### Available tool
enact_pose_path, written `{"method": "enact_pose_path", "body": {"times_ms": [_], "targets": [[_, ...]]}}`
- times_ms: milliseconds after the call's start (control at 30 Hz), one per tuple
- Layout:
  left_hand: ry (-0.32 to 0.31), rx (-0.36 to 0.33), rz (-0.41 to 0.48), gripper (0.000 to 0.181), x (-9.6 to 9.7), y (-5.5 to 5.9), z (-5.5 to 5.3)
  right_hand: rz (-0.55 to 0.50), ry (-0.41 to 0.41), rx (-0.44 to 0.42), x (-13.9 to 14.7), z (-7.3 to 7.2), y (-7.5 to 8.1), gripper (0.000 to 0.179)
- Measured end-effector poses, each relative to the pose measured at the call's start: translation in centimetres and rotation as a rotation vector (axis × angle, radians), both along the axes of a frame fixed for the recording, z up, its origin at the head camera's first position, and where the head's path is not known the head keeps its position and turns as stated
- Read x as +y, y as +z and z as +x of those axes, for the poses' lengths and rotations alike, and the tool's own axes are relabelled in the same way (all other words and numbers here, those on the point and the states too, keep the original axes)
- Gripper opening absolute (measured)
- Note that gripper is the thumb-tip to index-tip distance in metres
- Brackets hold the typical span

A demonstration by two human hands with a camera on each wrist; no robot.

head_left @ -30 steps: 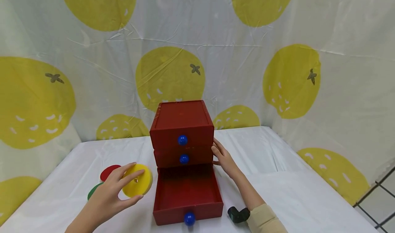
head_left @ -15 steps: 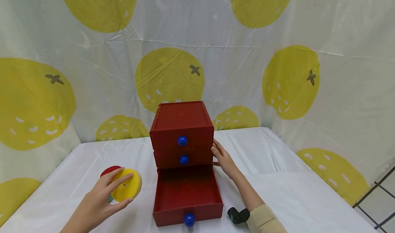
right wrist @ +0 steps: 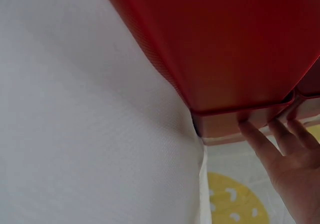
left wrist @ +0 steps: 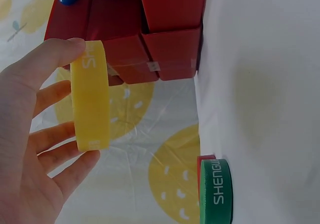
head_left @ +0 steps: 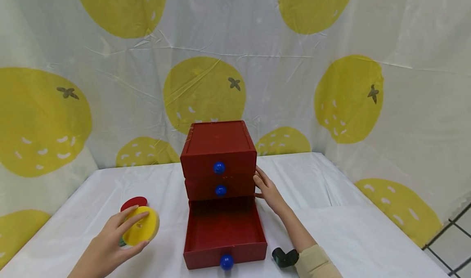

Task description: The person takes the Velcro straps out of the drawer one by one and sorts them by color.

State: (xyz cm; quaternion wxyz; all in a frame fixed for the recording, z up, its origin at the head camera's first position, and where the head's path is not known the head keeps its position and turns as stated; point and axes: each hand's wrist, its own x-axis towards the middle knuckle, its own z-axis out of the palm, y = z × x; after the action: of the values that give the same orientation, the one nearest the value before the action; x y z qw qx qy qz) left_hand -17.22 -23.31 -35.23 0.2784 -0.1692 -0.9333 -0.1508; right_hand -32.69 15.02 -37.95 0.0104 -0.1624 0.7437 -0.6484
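My left hand point(head_left: 108, 243) pinches a thick yellow disc point(head_left: 141, 227) by its rim, thumb on one side and fingers on the other. In the left wrist view the yellow disc point(left wrist: 90, 99) stands edge-on and shows pale lettering. Behind it on the table lie a red disc point(head_left: 133, 203) and a green disc point(left wrist: 216, 191), the green one mostly hidden in the head view. A red drawer cabinet point(head_left: 218, 138) stands in the middle, its bottom drawer point(head_left: 224, 231) pulled out and bare inside. My right hand point(head_left: 268, 193) rests with extended fingers against the cabinet's right side.
Blue round knobs point(head_left: 219, 167) mark the drawer fronts; the upper two drawers are pushed in. A small black angled object point(head_left: 285, 256) lies beside the right sleeve point(head_left: 318, 262). White cloth covers the table point(head_left: 353, 237), and a lemon-print curtain point(head_left: 276, 86) hangs behind.
My left hand has carried the yellow disc leftward and slightly down, away from the pulled-out drawer and over the green disc. The right hand stays against the cabinet.
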Motion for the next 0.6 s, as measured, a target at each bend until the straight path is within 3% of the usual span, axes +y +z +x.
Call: {"method": "enact_pose_path", "body": {"times_ms": [200,600], "targets": [[0.030,0.005,0.028,0.063,-0.8,-1.1,0.2,0.007,-0.005,0.002,0.0,0.0,0.0,0.050],[0.093,-0.151,0.094,0.058,-2.4,-2.6,0.2,0.003,-0.009,0.008,0.0,-0.3,-0.3,0.051]]}}
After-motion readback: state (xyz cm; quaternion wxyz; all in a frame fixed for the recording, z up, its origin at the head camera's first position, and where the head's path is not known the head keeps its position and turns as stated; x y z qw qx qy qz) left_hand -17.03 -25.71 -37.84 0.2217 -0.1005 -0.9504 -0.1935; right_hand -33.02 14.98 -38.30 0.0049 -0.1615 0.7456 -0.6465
